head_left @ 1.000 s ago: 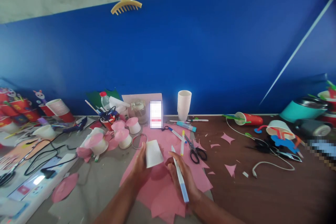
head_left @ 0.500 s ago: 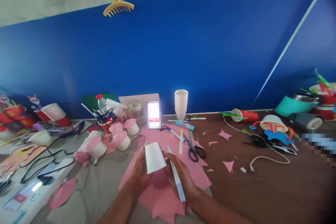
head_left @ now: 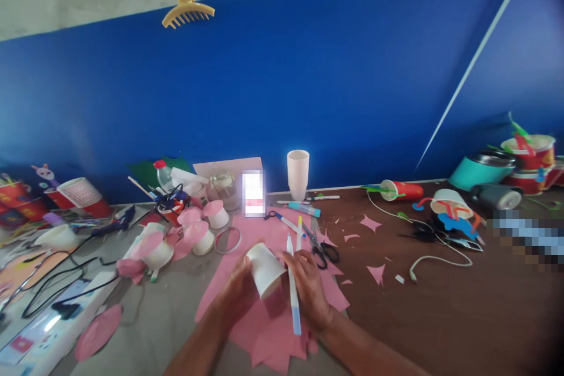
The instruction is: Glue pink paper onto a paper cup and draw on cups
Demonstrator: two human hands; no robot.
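Fingers of our left hand (head_left: 237, 283) clamp a white cup (head_left: 265, 270), those of our right hand (head_left: 312, 289) a pen (head_left: 293, 298). Pink-topped cups (head_left: 200, 239) sit at ten o'clock from ours, which shows no pink.

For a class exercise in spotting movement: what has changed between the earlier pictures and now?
The white cup in the left hand has tipped, its wider end swinging right, towards the right hand. The marker in the right hand has turned more upright in the picture, its blue end swinging left. Nothing was taken up or let go. The cup stack and pink paper stayed put; only the view shifted.
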